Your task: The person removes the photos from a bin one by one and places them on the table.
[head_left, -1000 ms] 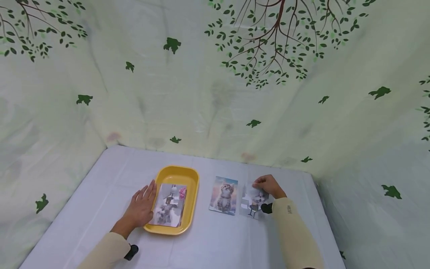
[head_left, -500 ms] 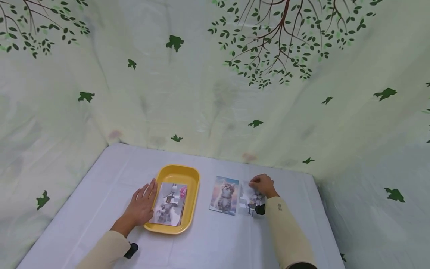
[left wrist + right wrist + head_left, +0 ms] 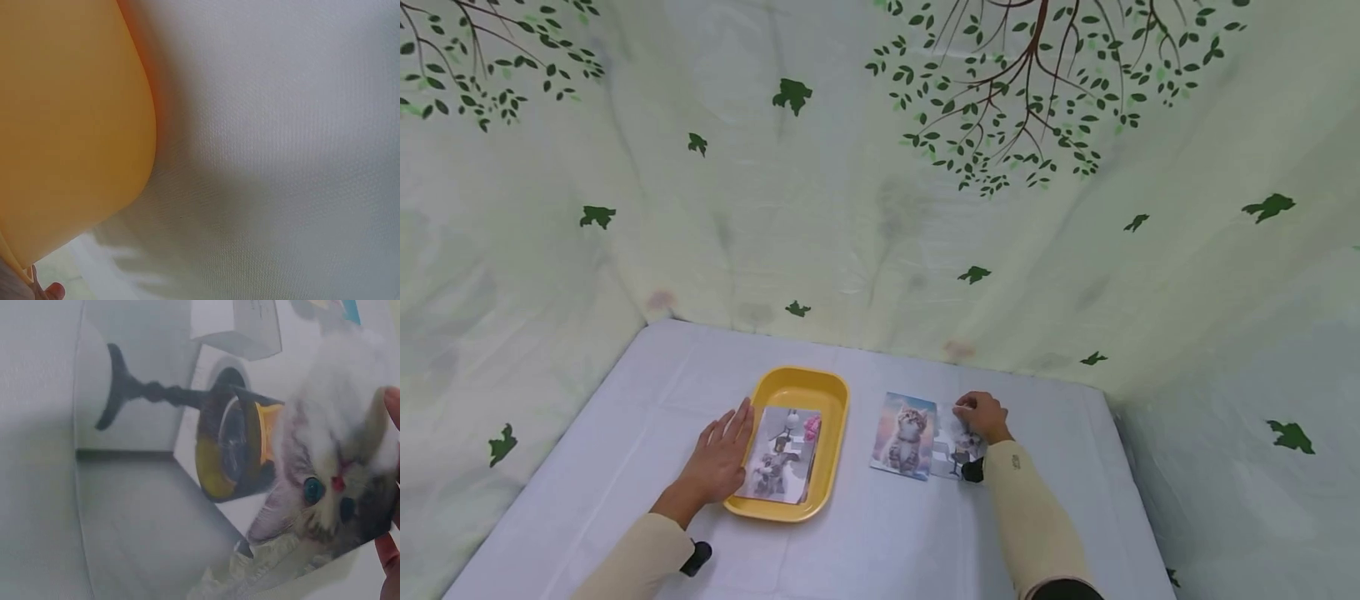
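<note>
My right hand [image 3: 987, 415] pinches the top of a picture card [image 3: 946, 458] showing a kitten and a dark-stemmed goblet. In the right wrist view this card [image 3: 137, 506] fills most of the frame, with fingertips [image 3: 392, 403] at its right edge. Close to its left lies another card [image 3: 902, 442], printed with a sitting kitten; whether the two touch I cannot tell. My left hand [image 3: 715, 458], fingers straight, rests along the left rim of a yellow tray [image 3: 797, 386]. Inside the tray is a small stack of picture cards [image 3: 778, 462]. The tray's outer wall [image 3: 75, 125] dominates the left wrist view.
A white cloth [image 3: 880, 550] covers the table. Pale curtains [image 3: 850, 208] printed with leaves and branches hang behind it and at both sides. The table's right edge [image 3: 1138, 475] runs beyond my right arm.
My right hand has slid the goblet card a little to the left, narrowing the gap to the sitting-kitten card. My left hand and the tray stay in place.
</note>
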Demonstrator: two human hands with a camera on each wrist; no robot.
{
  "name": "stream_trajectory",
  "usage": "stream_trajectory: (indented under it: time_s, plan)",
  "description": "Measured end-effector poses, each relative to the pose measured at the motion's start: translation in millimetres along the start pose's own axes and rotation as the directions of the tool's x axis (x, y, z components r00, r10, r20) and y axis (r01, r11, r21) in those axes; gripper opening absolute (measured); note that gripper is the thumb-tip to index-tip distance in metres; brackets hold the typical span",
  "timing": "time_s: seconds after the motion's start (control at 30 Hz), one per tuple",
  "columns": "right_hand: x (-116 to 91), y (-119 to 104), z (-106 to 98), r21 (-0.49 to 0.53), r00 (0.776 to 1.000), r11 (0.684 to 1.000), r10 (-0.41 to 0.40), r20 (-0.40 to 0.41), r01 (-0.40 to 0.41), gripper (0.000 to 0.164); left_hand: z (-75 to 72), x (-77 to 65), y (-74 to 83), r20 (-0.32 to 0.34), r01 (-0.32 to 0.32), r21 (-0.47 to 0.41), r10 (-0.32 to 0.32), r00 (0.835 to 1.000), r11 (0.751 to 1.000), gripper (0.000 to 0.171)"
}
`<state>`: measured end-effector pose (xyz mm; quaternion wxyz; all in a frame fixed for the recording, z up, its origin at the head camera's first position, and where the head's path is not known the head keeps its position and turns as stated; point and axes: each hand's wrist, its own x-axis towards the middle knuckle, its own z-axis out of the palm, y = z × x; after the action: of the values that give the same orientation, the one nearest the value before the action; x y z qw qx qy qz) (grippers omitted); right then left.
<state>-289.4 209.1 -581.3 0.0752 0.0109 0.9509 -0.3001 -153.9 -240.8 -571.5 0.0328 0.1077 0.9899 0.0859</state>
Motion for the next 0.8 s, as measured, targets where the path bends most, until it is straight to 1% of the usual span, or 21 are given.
stream_trajectory:
  time_s: [0.23,0.37,0.57,0.67,0.8]
  plan:
    - [2.3,-0.1,5.8,-0.009,0.999,1.0,0.02,-0.034,-0.02,0.021,-0.6,0.2,0.0,0.003,0.0,0.005,0.0,1.0,1.0,0.083]
    - [1.0,-2.2,5.3,-0.006,0.999,1.0,0.026,-0.033,-0.027,0.022,-0.4,-0.2,0.2,0.0,-0.003,0.005,0.003,1.0,1.0,0.083]
    - [-0.9,-6.0,2.9,0.025,0.998,0.998,0.052,-0.024,-0.052,0.024,-0.2,0.1,1.7,0.008,-0.002,-0.005,0.002,1.0,1.0,0.083]
    - [-1.7,-8.7,2.4,0.04,0.998,0.997,0.06,-0.03,-0.058,0.025,-0.4,0.5,2.1,0.001,-0.005,-0.002,0.005,1.0,1.0,0.082]
    - [-3.8,-16.8,3.6,0.063,0.999,0.998,0.005,-0.047,-0.002,0.024,-0.5,0.2,1.8,-0.006,-0.003,0.008,0.003,1.0,1.0,0.082]
